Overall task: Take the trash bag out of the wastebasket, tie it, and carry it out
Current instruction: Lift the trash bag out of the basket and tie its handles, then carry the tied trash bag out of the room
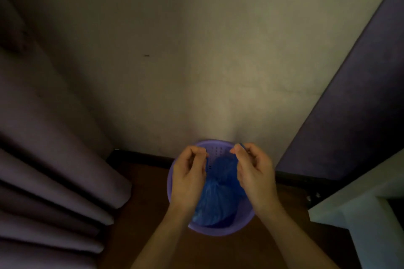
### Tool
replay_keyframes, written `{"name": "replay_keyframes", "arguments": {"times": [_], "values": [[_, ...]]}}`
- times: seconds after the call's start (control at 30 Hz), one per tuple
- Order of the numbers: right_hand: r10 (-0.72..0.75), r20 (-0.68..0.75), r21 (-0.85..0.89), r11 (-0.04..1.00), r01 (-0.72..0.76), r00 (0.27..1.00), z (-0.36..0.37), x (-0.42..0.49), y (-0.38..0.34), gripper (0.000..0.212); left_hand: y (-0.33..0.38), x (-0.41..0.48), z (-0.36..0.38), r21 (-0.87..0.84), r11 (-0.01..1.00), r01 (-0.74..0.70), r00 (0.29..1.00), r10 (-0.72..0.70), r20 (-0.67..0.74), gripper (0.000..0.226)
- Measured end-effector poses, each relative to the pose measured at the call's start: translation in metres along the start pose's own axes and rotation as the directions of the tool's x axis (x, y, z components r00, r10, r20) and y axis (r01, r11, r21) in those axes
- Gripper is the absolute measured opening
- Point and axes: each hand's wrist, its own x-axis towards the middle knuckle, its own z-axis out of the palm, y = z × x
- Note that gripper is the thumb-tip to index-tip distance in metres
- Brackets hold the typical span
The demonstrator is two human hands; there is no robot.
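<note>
Left hand point(188, 178) and right hand point(255, 176) each pinch-grip blue trash bag point(215, 199) ends, knot between grips, purple wastebasket point(218, 230) below.

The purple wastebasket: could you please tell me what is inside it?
A blue trash bag, gathered at its middle, fills the wastebasket; both hands pinch its ends. The bag's contents and the basket's bottom are covered.

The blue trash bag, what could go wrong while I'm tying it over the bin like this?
The blue trash bag looks thin; both hands, left hand and right hand, pinch only small bits of its top, which might tear or slip. It sits inside the purple wastebasket, so lifting could drag the light bin along.
</note>
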Motion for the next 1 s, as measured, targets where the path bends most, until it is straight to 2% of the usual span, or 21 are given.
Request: {"name": "replay_keyframes", "arguments": {"times": [0.13,0.23,0.4,0.73,0.87,1.0], "values": [[0.008,-0.014,-0.013,1.000,-0.008,1.000,-0.003,-0.001,-0.019,0.031,0.020,-0.001,0.008,-0.033,0.999,0.035,0.998,-0.037,-0.060,0.024],[0.035,-0.042,-0.032,0.999,-0.036,0.999,0.002,-0.002,-0.066,0.021,0.066,-0.003,0.019,-0.018,0.997,0.081,0.992,-0.082,-0.092,0.025],[0.121,-0.049,-0.006,0.993,-0.121,0.991,0.010,-0.001,-0.199,0.020,0.199,-0.006,0.024,0.032,0.994,0.105,0.989,-0.101,-0.113,0.025],[0.025,-0.053,-0.132,0.991,-0.031,0.998,0.030,-0.010,-0.512,0.021,0.502,-0.020,0.000,0.066,0.990,0.123,0.986,-0.114,-0.121,0.020],[-0.025,-0.039,-0.161,0.987,0.018,0.999,0.039,-0.024,-0.597,0.017,0.596,-0.032,-0.011,0.077,0.988,0.132,0.987,-0.124,-0.102,0.022],[-0.073,-0.044,-0.149,0.987,0.065,0.996,0.044,-0.044,-0.649,0.018,0.649,-0.048,-0.021,0.084,0.991,0.100,0.991,-0.092,-0.093,0.024]]}}
